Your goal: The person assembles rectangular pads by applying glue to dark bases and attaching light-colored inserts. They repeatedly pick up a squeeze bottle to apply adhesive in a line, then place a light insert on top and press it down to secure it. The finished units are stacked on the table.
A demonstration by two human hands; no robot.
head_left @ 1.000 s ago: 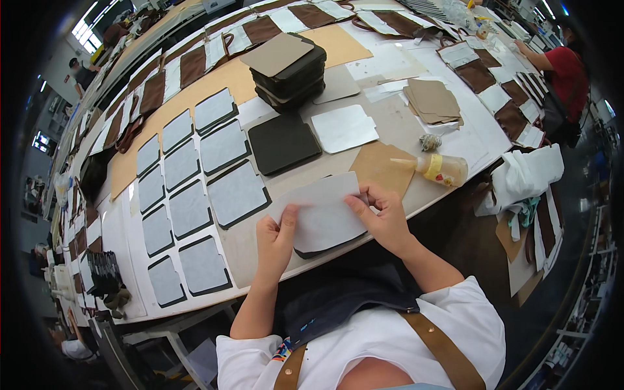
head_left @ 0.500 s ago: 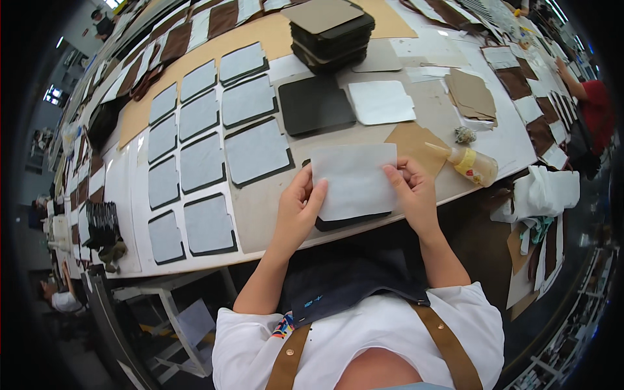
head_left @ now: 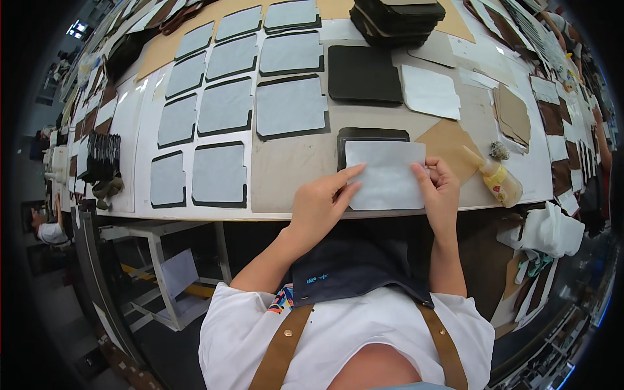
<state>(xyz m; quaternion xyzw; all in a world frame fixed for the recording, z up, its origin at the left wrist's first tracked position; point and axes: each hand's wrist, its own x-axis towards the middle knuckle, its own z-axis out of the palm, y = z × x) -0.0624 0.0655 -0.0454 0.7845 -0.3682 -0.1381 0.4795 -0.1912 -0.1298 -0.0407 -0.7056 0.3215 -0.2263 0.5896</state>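
A white rectangular sheet (head_left: 387, 179) lies over a black panel (head_left: 374, 134) at the table's front edge; the panel's dark rim shows along the far and left sides. My right hand (head_left: 441, 192) pinches the sheet's right edge, thumb on top and fingers bent at its side. At the left edge, my left hand (head_left: 325, 198) has forefinger and thumb stretched apart, their tips touching the sheet. To the left, several pale grey sheets (head_left: 224, 107) lie in rows on dark-rimmed panels. Beyond my hands are a flat black panel (head_left: 364, 75) and white sheets (head_left: 430, 92).
A tall stack of black panels (head_left: 396, 23) stands at the back. On the right are a brown paper piece (head_left: 448, 146), a yellowish nozzle bottle (head_left: 502, 184), a small grey clump (head_left: 499, 151) and brown cards (head_left: 511, 117). White cloth (head_left: 552, 231) hangs beyond the table edge.
The view has shifted, so the table's things appear further right. The white sheet now lies lower over the black panel. My left fingers have moved from gripping its edge to stretching onto it.
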